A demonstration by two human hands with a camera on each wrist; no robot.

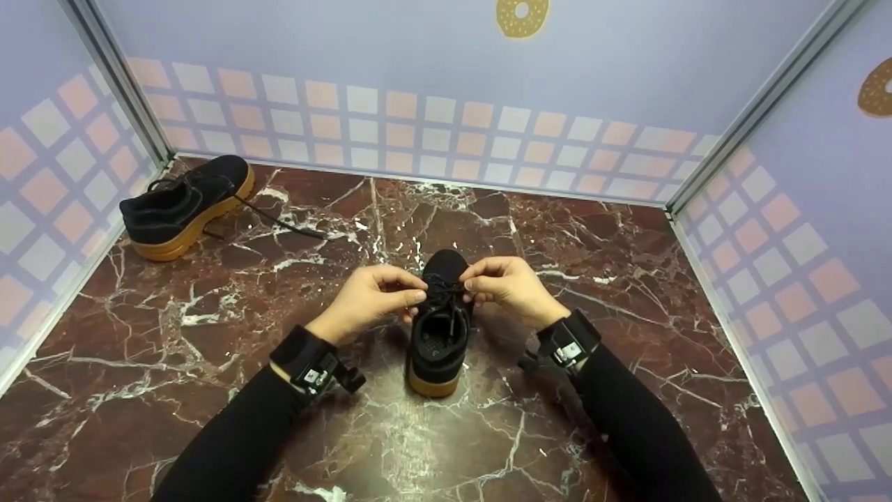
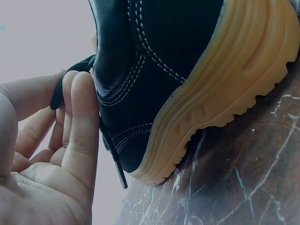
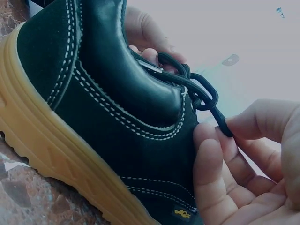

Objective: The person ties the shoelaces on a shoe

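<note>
A black low shoe point(image 1: 435, 371) with a tan sole stands upright on the floor, heel toward me. My left hand point(image 1: 369, 301) is at its left side and pinches a loop of the black shoelace point(image 2: 58, 93) between thumb and fingers. A loose lace tip hangs beside the shoe in the left wrist view. On the opposite side my right hand point(image 1: 512, 289) pinches another stretch of lace point(image 3: 222, 123). Between the hands, over the tongue, the lace crosses in a knot point(image 3: 206, 96) with loops.
A second black shoe point(image 1: 188, 199) rests at the back left near the wall, its lace point(image 1: 279, 222) trailing on the dark red marbled surface point(image 1: 592, 418). Pale walls with checks point(image 1: 432, 136) enclose the back and both sides.
</note>
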